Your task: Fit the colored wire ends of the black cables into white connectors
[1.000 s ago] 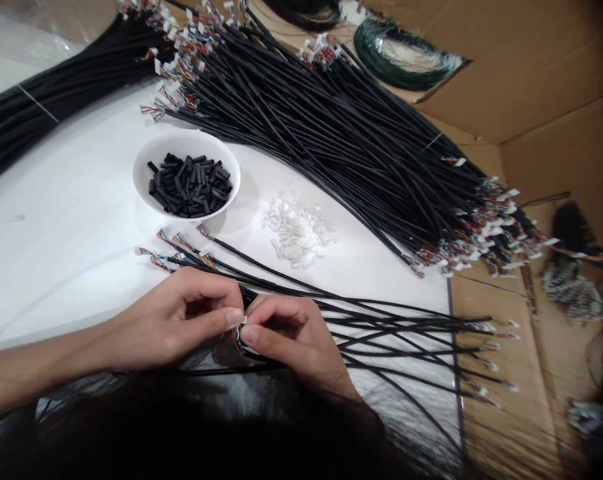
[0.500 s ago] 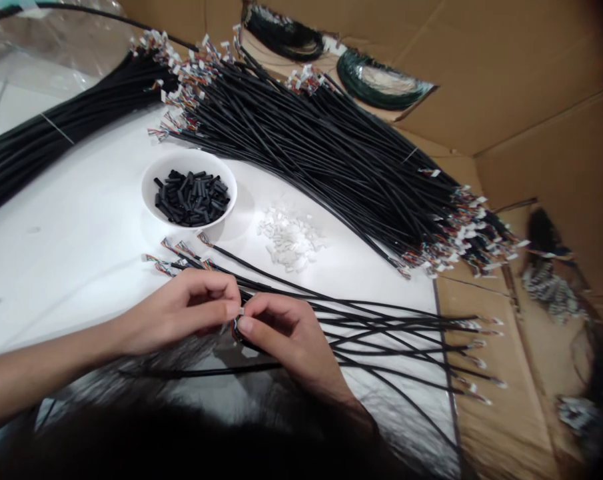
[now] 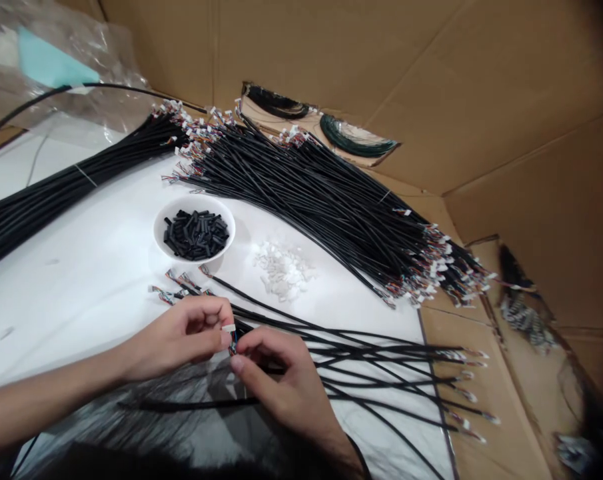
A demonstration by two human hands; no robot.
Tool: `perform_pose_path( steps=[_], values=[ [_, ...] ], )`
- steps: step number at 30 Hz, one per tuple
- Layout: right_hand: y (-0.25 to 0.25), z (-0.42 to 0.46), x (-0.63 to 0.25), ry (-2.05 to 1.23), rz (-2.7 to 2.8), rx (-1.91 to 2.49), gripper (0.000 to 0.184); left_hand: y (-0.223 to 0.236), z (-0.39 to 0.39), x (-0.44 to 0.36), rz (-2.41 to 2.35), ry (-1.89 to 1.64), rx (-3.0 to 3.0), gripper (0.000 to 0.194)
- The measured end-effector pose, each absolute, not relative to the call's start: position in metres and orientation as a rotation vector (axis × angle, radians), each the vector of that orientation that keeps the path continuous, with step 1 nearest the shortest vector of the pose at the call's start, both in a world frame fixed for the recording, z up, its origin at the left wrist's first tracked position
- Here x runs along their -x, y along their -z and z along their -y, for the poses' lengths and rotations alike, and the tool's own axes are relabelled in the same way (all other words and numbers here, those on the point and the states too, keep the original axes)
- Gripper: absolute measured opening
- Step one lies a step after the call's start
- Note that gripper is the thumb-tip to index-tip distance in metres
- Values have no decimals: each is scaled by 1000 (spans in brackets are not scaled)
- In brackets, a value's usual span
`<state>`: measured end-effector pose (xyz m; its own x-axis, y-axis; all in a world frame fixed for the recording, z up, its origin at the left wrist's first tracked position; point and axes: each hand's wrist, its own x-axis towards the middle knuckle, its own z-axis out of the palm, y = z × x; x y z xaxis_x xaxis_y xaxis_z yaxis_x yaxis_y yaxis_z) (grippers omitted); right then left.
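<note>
Between my fingertips is a small white connector (image 3: 228, 328) with thin coloured wires (image 3: 233, 346) running down from it. My left hand (image 3: 184, 339) pinches the connector from the left side. Close beside it, my right hand (image 3: 277, 370) grips the wires just below the connector, thumb and forefinger pressed together. The cable those wires belong to is mostly hidden by my right hand. Under and beyond my hands lie several black cables (image 3: 341, 332), with coloured wire ends and white connectors at both ends.
A white bowl (image 3: 157, 235) holds short black tubes (image 3: 196, 235). Right of it lies a pile of small white connector housings (image 3: 284, 270). A large stack of black cables (image 3: 301, 193) and another bundle (image 3: 71, 183) lie behind. Cardboard walls (image 3: 341, 60) enclose the back and right.
The view has tilted up, so everything sits lower in the picture. My fingers have shifted, and the white connector with its wires now shows more clearly between them.
</note>
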<state>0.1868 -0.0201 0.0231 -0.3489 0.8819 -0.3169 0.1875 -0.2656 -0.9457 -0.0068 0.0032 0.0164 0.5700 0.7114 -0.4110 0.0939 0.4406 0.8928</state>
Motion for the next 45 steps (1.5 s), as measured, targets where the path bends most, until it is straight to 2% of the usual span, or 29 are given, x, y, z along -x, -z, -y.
perform_pose_path(
  steps=[12,20,26,34,41,45],
  values=[
    [-22,25,-188,-1197,1767,1171,12,-15,-2,5,-823,-416,-910,37],
    [-19,27,-185,-1041,1808,1140,10,-17,-4,3,-870,-416,-874,37],
    [-16,28,-184,-1069,1805,1195,11,-15,-3,2,-873,-433,-964,35],
    [-15,28,-182,-1046,1818,1199,10,-19,-1,4,-944,-527,-1262,35],
    [-17,26,-183,-997,1867,1142,9,-22,-1,7,-844,-618,-1871,35],
    [-18,25,-183,-1042,1886,1136,11,-27,-3,12,-873,-598,-2001,31]
  ],
)
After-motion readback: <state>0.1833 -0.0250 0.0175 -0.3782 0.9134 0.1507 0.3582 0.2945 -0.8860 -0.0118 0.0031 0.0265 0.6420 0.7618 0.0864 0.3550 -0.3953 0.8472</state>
